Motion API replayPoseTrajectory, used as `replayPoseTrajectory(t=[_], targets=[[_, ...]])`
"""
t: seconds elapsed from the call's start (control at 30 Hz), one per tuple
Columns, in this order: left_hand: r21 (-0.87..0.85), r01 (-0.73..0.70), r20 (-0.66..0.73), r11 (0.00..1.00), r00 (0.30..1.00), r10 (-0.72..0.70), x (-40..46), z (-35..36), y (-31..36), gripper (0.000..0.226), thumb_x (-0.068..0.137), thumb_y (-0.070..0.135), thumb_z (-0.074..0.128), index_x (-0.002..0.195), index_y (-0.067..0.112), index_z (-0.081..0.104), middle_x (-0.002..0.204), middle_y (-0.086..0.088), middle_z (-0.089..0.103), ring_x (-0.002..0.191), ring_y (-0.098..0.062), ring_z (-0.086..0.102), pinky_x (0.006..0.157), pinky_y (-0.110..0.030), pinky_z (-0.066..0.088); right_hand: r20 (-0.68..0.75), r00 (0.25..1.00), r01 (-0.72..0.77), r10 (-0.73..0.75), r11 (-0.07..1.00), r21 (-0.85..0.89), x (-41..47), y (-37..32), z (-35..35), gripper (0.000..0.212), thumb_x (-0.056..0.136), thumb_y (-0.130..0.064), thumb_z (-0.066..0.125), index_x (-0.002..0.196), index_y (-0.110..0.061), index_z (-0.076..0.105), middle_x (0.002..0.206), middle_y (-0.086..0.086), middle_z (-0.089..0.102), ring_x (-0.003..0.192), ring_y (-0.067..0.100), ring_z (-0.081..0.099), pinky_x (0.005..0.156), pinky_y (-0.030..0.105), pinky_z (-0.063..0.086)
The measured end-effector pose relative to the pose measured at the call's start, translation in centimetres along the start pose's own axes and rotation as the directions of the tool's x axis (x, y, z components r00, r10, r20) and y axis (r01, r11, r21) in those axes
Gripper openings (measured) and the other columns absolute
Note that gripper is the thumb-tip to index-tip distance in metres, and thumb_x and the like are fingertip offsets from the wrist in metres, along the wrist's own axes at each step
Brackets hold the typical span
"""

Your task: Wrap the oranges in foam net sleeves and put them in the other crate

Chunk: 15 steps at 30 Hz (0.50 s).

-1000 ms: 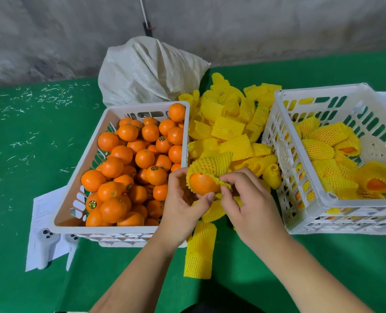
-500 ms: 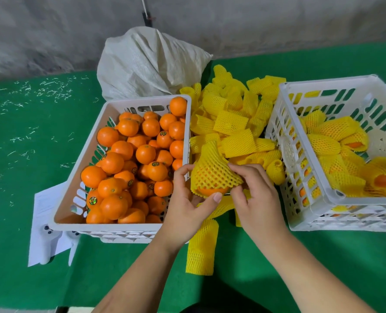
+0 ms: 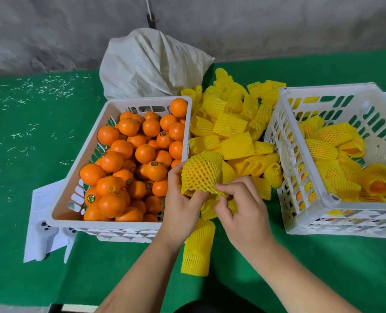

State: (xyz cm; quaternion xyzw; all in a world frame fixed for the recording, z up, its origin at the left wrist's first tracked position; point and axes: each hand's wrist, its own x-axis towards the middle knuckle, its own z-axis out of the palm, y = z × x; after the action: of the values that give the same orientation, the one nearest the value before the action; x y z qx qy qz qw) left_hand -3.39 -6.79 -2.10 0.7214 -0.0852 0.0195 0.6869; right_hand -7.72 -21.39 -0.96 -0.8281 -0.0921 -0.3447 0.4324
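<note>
Wrapping step: left hand [image 3: 180,199] and right hand [image 3: 241,206] pinch the yellow foam net sleeve [image 3: 202,175] around a round orange — next, probably the white slotted plastic crate [image 3: 300,199] rightward.

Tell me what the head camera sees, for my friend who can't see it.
Two hands, left hand and right hand, pull a yellow foam net sleeve over an orange. A white crate of bare oranges sits left; a crate of wrapped oranges sits right, loose sleeves between.
</note>
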Motion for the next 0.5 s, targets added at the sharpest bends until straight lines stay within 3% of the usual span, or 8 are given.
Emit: replayPoseTrajectory(t=[0.1, 0.17, 0.23, 0.4, 0.5], targets=[[0.071, 0.003, 0.089, 0.997, 0.996, -0.009, 0.1, -0.5, -0.3, 0.076, 0.087, 0.026, 0.078, 0.15, 0.033, 0.037, 0.13, 0.015, 0.061, 0.116, -0.01, 0.065, 0.091, -0.025, 0.055, 0.063, 0.996, -0.056, 0.055, 0.998, 0.009, 0.6, 0.4, -0.2, 0.022, 0.085, -0.012, 0.057, 0.106, -0.009, 0.062, 0.104, 0.004, 0.055, 0.095, 0.018, 0.056, 0.077, 0.022, 0.049], [0.112, 0.015, 0.202, 0.994, 0.979, -0.037, 0.2, -1.3, -0.4, 0.089, 0.089, 0.018, 0.079, 0.159, 0.036, 0.027, 0.147, 0.009, 0.052, 0.133, -0.016, 0.058, 0.104, -0.034, 0.053, 0.143, 0.975, -0.17, 0.168, 0.986, 0.0, 0.6, 0.8, -0.3, 0.031, 0.082, -0.014, 0.062, 0.11, -0.02, 0.051, 0.11, -0.008, 0.044, 0.098, 0.013, 0.05, 0.079, 0.017, 0.046], [0.116, 0.015, 0.247, 0.993, 0.968, -0.044, 0.3, -1.5, -0.5, 0.09, 0.092, 0.015, 0.078, 0.162, 0.036, 0.025, 0.155, 0.002, 0.05, 0.139, -0.023, 0.055, 0.112, -0.049, 0.05, 0.151, 0.965, -0.217, 0.216, 0.976, -0.008, 0.4, 1.2, -0.3, 0.043, 0.08, -0.004, 0.07, 0.109, -0.024, 0.045, 0.109, -0.012, 0.038, 0.097, 0.008, 0.045, 0.078, 0.015, 0.045], [0.14, 0.012, 0.156, 0.99, 0.987, -0.034, 0.0, -0.8, -0.4, 0.088, 0.086, 0.018, 0.084, 0.157, 0.035, 0.034, 0.152, 0.002, 0.051, 0.139, -0.025, 0.055, 0.108, -0.058, 0.051, 0.17, 0.975, -0.145, 0.144, 0.989, -0.006, -0.8, 1.7, -0.6, 0.037, 0.077, 0.005, 0.067, 0.102, -0.019, 0.051, 0.104, -0.004, 0.046, 0.092, 0.013, 0.049, 0.075, 0.029, 0.046], [0.14, -0.03, 0.141, 0.99, 0.99, 0.01, 0.2, -0.9, -0.4, 0.091, 0.083, 0.009, 0.084, 0.153, 0.041, 0.036, 0.149, 0.008, 0.05, 0.138, -0.02, 0.055, 0.106, -0.054, 0.055, 0.244, 0.944, -0.248, 0.223, 0.966, 0.074, -1.2, 1.6, -1.3, 0.026, 0.084, -0.016, 0.068, 0.105, -0.018, 0.053, 0.106, -0.005, 0.05, 0.098, 0.012, 0.053, 0.081, 0.03, 0.048]])
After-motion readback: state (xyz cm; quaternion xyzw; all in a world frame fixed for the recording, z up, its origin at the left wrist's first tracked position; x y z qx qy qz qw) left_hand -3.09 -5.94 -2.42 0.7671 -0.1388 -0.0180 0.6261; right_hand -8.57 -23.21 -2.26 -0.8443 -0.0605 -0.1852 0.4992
